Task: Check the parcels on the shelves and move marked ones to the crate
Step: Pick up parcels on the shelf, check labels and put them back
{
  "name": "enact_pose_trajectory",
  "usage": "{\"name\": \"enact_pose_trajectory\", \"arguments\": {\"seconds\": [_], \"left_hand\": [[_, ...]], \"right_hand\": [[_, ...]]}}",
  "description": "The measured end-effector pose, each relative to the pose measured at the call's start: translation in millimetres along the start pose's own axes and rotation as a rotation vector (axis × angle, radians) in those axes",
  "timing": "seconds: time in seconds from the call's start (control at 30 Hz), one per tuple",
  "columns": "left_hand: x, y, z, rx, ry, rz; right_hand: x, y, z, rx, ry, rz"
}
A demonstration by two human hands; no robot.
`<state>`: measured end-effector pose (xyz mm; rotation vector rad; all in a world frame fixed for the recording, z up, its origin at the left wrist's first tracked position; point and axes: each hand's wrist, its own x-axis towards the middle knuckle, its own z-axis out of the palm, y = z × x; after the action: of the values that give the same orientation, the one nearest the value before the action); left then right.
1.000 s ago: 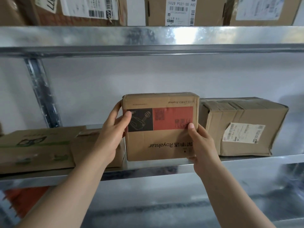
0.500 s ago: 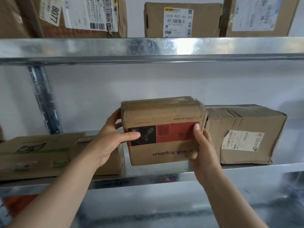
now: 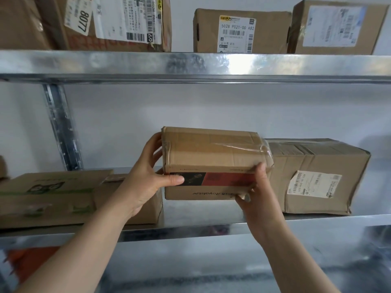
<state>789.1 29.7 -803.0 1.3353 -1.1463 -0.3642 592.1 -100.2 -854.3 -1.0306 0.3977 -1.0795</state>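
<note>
Matt cardboard, shiny metal.
The box (image 3: 211, 151) in the left hand (image 3: 146, 182) and right hand (image 3: 260, 199) is matt brown cardboard with glossy clear tape (image 3: 265, 150); the shelf (image 3: 190, 231) under them is bright, reflective metal.

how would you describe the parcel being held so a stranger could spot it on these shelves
Find the lower metal shelf. Between a flat box on its left and a white-labelled box on its right, the left hand and right hand hold one parcel. It alone has a black-and-red band and upside-down Royalstar print.
</note>
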Motion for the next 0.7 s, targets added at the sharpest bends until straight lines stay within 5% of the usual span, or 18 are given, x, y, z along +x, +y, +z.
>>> {"name": "enact_pose_trajectory", "arguments": {"seconds": [0.37,0.7], "left_hand": [[-5.0,0.6,2.9,0.124,0.013,0.107],[-9.2,-2.6,11.4,0.278,0.049,0.196]], "right_hand": [[1.1,-3.9,-5.3,0.107,0.102,0.019],[-3.2,-13.8,-10.9,-0.117,0.173,-0.035]]}}
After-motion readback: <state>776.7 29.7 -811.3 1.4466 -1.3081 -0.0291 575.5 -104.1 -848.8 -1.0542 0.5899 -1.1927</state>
